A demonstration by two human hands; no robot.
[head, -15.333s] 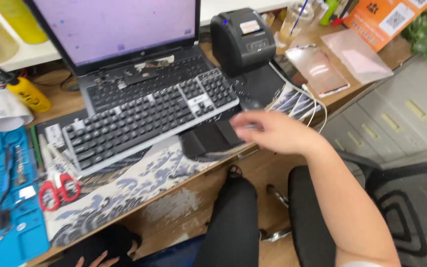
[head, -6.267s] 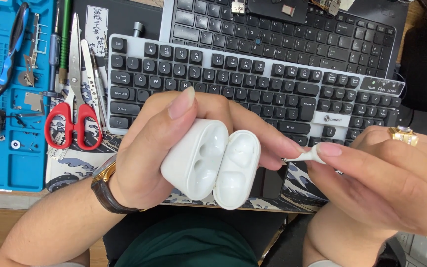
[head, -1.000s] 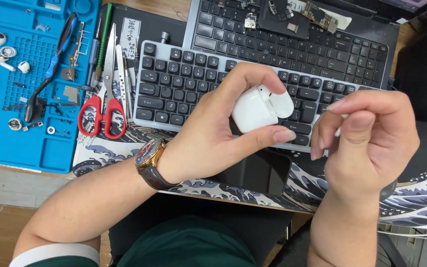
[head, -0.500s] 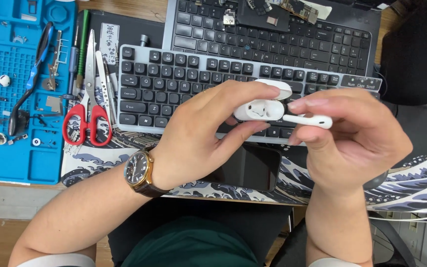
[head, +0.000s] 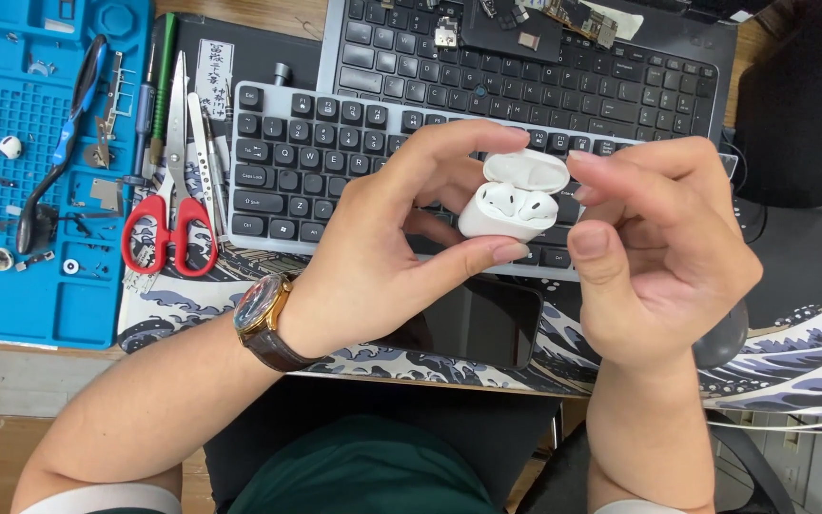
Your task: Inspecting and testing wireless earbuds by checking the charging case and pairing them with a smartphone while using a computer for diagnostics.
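Note:
My left hand (head: 387,247) grips a small white earbud case (head: 511,200) between thumb and fingers, above the keyboard. Its lid stands open and both white earbuds sit inside. My right hand (head: 658,252) hovers just right of the case, fingertips by the lid, holding nothing that I can see. A watch with a brown strap (head: 264,319) is on my left wrist.
A grey keyboard (head: 316,162) lies under my hands, with a laptop keyboard (head: 544,67) behind it carrying small circuit parts. A dark phone (head: 487,319) lies on the wave-print desk mat (head: 792,366). Red scissors (head: 171,228), tweezers and a blue repair tray (head: 35,171) sit left.
The earbud my right hand held half a second ago now sits in the case. My right hand has let go and drawn slightly back.

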